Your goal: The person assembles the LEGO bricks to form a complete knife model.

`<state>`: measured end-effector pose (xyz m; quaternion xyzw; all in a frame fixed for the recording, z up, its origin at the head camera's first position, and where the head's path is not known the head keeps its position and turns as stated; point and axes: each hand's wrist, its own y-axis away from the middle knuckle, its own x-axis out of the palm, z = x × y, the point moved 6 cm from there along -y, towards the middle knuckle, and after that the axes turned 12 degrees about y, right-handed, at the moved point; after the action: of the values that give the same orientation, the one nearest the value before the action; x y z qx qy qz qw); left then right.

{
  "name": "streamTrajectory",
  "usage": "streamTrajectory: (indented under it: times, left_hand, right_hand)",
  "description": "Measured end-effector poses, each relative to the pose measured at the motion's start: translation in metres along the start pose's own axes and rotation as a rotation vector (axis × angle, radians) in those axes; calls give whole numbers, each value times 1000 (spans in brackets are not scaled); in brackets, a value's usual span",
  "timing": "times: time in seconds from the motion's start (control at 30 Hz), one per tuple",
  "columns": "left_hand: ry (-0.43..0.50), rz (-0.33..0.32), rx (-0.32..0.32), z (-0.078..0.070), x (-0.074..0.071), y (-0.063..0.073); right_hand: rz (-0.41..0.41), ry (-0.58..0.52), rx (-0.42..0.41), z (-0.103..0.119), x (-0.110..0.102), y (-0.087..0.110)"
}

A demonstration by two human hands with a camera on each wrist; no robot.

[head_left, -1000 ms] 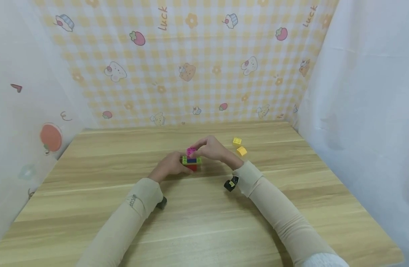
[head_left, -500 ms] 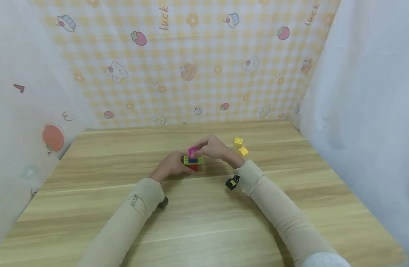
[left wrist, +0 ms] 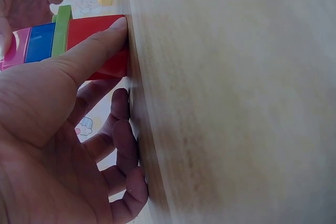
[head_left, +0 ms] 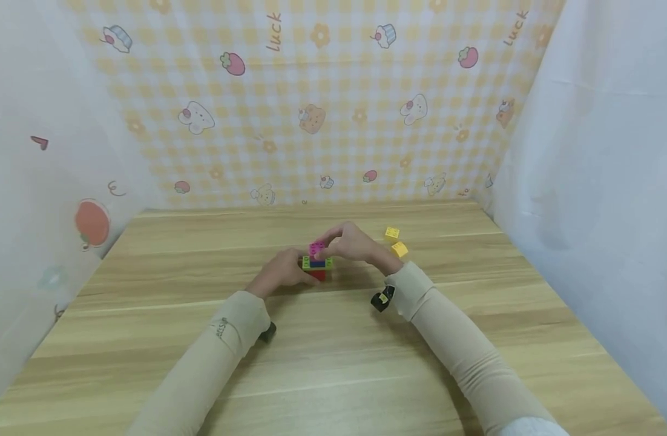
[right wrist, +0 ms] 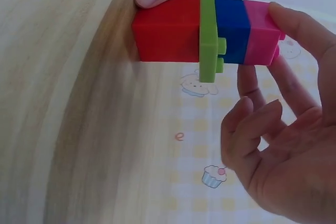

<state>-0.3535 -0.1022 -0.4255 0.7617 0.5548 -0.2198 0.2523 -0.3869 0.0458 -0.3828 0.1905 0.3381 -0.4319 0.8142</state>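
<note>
A small tower of toy building bricks stands on the wooden table. At its base is a red brick (right wrist: pixel 168 32), topped by a wider, flat lime green brick (right wrist: pixel 208 35). Above those sit a blue brick (right wrist: pixel 233 31) and a pink brick (right wrist: pixel 262 32), stacked flush. My left hand (head_left: pixel 283 268) holds the red brick low down, its thumb along one side close to the tabletop. With thumb and finger my right hand (head_left: pixel 351 243) pinches the pink brick at the top; its other fingers are loosely curled beside the tower.
Two yellow bricks, one farther back (head_left: pixel 391 233) and one nearer (head_left: pixel 399 249), lie on the table (head_left: pixel 322 351) to the right of my right hand. A checkered, printed cloth (head_left: pixel 333 79) hangs along the table's back edge, and a pale sheet (head_left: pixel 600 181) on the right.
Both hands keep their hold on the tower, and the stack looks the same. The whole head view has shifted slightly; nothing else has visibly moved.
</note>
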Motion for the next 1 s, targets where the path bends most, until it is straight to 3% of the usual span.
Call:
streamTrajectory:
  times: [0.2,0.87,1.0]
  left_hand:
    - [-19,20,13,0,0,0]
    - [-19,2,3,0,0,0]
    - [-27,-8,-9,1,-1,0]
  right_hand:
    - [-28,1,-112,2,4,-1]
    - [4,19,-79,-7,-4,4]
    - [-34,22,-75,-13,-12,8]
